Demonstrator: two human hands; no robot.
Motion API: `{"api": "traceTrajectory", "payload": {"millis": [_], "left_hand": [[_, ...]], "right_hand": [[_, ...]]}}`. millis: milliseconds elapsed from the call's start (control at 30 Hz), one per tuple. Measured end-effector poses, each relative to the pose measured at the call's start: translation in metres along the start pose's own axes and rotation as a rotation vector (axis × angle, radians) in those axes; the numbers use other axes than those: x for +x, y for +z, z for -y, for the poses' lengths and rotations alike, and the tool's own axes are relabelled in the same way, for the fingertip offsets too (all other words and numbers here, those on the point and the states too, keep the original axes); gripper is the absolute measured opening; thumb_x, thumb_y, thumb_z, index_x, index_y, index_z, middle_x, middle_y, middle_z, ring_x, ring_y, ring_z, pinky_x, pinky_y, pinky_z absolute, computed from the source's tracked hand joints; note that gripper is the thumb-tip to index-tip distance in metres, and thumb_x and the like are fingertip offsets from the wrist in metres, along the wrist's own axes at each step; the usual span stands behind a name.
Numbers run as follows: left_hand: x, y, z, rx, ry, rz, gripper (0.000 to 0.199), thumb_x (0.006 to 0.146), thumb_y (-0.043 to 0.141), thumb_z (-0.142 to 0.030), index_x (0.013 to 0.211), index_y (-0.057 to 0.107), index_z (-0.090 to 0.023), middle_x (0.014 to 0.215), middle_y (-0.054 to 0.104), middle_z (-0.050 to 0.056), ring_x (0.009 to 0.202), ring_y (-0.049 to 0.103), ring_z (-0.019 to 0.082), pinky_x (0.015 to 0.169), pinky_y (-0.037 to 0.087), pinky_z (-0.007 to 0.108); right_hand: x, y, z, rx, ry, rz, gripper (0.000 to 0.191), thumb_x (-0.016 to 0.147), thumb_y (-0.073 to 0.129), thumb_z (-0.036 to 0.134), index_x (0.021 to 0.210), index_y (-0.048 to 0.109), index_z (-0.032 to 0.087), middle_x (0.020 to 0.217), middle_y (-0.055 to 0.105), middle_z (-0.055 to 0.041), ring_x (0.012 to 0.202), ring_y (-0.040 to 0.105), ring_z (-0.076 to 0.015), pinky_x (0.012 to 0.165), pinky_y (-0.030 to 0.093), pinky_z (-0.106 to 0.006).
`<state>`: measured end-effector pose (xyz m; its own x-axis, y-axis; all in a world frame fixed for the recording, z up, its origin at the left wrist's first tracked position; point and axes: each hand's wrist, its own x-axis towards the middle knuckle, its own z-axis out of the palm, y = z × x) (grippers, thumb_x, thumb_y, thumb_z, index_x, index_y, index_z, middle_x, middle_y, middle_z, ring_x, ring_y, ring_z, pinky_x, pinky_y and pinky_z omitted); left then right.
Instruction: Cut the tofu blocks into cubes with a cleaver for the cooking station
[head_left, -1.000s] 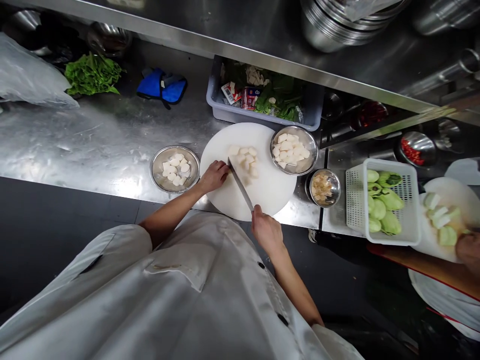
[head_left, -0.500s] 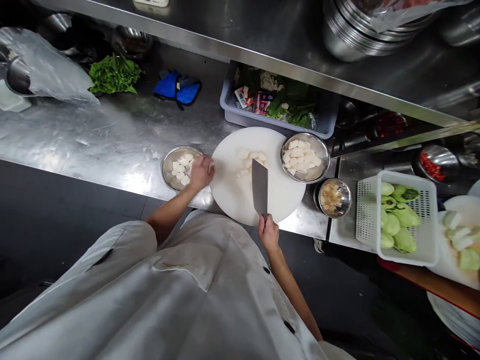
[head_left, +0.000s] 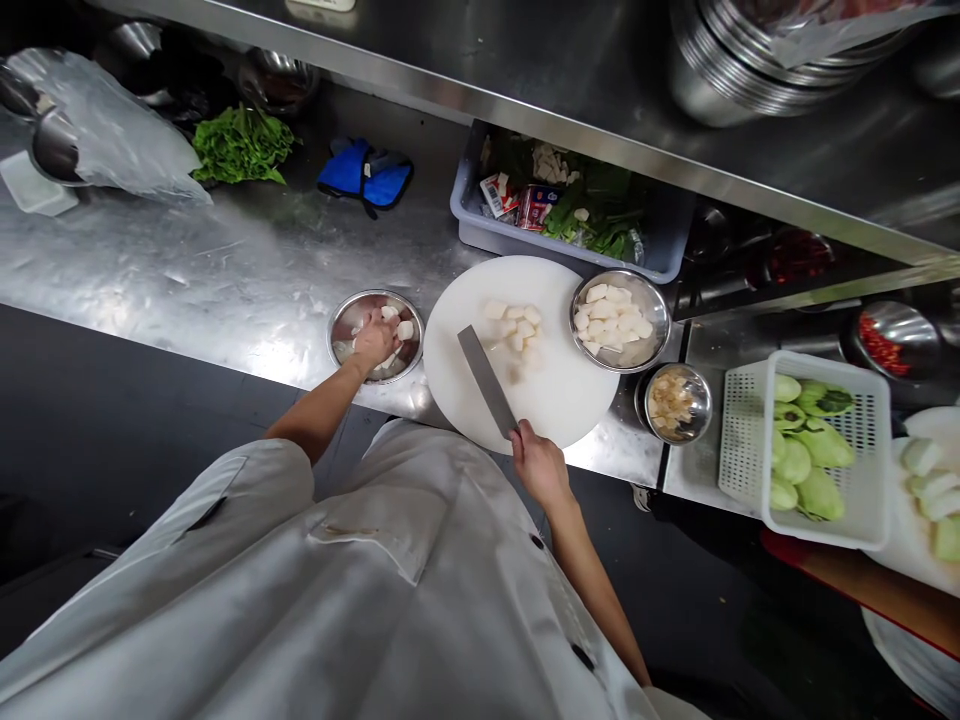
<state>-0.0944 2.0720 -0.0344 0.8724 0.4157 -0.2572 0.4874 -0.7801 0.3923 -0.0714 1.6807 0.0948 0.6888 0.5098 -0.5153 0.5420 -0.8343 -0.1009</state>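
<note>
My left hand (head_left: pixel 376 340) is down inside a steel bowl (head_left: pixel 341 330) left of the round white cutting board (head_left: pixel 457 300). Its fingers are curled among the smooth white pieces (head_left: pixel 405 330) there, and some are covered by the hand. Gripped by its handle in my right hand (head_left: pixel 538 463) is a cleaver (head_left: pixel 486 382). The blade slants up and left over the board. Beyond it on the board lies a small group of cut white pieces (head_left: pixel 516 325). A second steel bowl, heaped with white chunks (head_left: pixel 611 318), overlaps the board's right edge.
A small bowl of pale yellowish bits (head_left: pixel 673 402) stands at right, near a white basket (head_left: pixel 881 460) of green vegetables. Behind the board sits a grey-blue tub (head_left: pixel 510 238) of leaves and packets, under a steel shelf (head_left: pixel 420 80). Blue cloth item (head_left: pixel 367 172) and leafy greens (head_left: pixel 244 145) lie back left.
My left hand has moved left from the board's edge into the steel bowl. The cleaver has swung left and turned edge-on, away from the cut pieces. The view has shifted slightly.
</note>
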Motion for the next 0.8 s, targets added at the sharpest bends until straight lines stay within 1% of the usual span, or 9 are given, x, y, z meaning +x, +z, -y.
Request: {"api": "traceTrajectory", "payload": {"millis": [133,267,333,400,467,500,567,667,800], "left_hand": [[0.000,-0.002,0.008,0.196,-0.042,0.028,0.044,0.089,0.056,-0.029,0.131,0.066,-0.019,0.139,0.052,0.022,0.127,0.050,0.040,0.096,0.050,0.049],[0.005,-0.008,0.017,0.255,0.021,0.105,0.043,0.087,0.058,-0.028,0.127,0.069,-0.018,0.134,0.058,0.020,0.117,0.060,0.034,0.095,0.050,0.042],[0.006,-0.011,0.020,0.259,0.062,0.143,0.043,0.085,0.060,-0.026,0.126,0.069,-0.017,0.125,0.065,0.018,0.114,0.062,0.033,0.096,0.050,0.040],[0.003,-0.013,0.021,0.243,0.052,0.140,0.043,0.088,0.059,-0.029,0.128,0.068,-0.017,0.114,0.071,0.016,0.112,0.064,0.033,0.096,0.050,0.039],[-0.006,-0.013,0.017,0.223,-0.026,0.098,0.045,0.095,0.053,-0.038,0.133,0.064,-0.018,0.109,0.072,0.015,0.108,0.066,0.033,0.093,0.051,0.040],[-0.012,-0.011,0.013,0.217,-0.053,0.074,0.050,0.097,0.050,-0.044,0.138,0.061,-0.019,0.112,0.071,0.016,0.106,0.067,0.034,0.092,0.051,0.041],[-0.024,-0.007,0.004,0.230,-0.029,0.043,0.059,0.096,0.053,-0.051,0.148,0.054,-0.022,0.123,0.066,0.018,0.109,0.065,0.036,0.091,0.051,0.043],[-0.035,0.000,-0.014,0.298,0.047,0.030,0.065,0.093,0.062,-0.043,0.153,0.048,-0.024,0.136,0.057,0.023,0.118,0.060,0.041,0.091,0.050,0.048],[-0.025,0.004,-0.029,0.266,-0.079,0.060,0.062,0.093,0.064,-0.034,0.151,0.051,-0.018,0.140,0.052,0.030,0.105,0.065,0.040,0.083,0.053,0.049]], "right_hand": [[0.001,-0.002,0.000,0.032,0.041,0.017,0.030,0.112,0.034,0.033,0.127,0.054,0.017,0.092,0.076,-0.0091,0.083,0.071,-0.0224,0.063,0.029,-0.029],[0.002,-0.003,-0.001,0.080,0.063,0.017,0.030,0.112,0.035,0.034,0.128,0.055,0.017,0.094,0.076,-0.0094,0.087,0.070,-0.0237,0.065,0.032,-0.029],[0.002,-0.002,-0.002,0.112,0.088,0.004,0.031,0.112,0.036,0.035,0.129,0.055,0.017,0.095,0.076,-0.0098,0.088,0.070,-0.0239,0.067,0.033,-0.029],[0.002,-0.002,-0.003,0.135,0.122,-0.018,0.031,0.112,0.036,0.034,0.129,0.056,0.016,0.096,0.076,-0.0106,0.089,0.070,-0.0240,0.067,0.034,-0.029],[0.002,-0.001,-0.003,0.136,0.152,-0.039,0.031,0.112,0.036,0.033,0.127,0.057,0.016,0.096,0.076,-0.0112,0.088,0.069,-0.0239,0.066,0.033,-0.030],[0.001,-0.001,-0.003,0.129,0.164,-0.045,0.031,0.112,0.035,0.032,0.126,0.057,0.015,0.094,0.075,-0.0112,0.086,0.069,-0.0237,0.065,0.032,-0.030],[-0.001,0.000,-0.002,0.110,0.181,-0.050,0.030,0.112,0.035,0.032,0.124,0.057,0.015,0.091,0.075,-0.0109,0.082,0.068,-0.0230,0.063,0.030,-0.030],[-0.003,0.001,0.001,0.100,0.183,-0.055,0.029,0.111,0.037,0.031,0.123,0.057,0.015,0.088,0.074,-0.0096,0.078,0.067,-0.0212,0.062,0.028,-0.029],[-0.004,0.002,0.004,0.101,0.183,-0.053,0.028,0.111,0.036,0.031,0.123,0.056,0.015,0.088,0.073,-0.0092,0.077,0.066,-0.0203,0.062,0.028,-0.029]]}}
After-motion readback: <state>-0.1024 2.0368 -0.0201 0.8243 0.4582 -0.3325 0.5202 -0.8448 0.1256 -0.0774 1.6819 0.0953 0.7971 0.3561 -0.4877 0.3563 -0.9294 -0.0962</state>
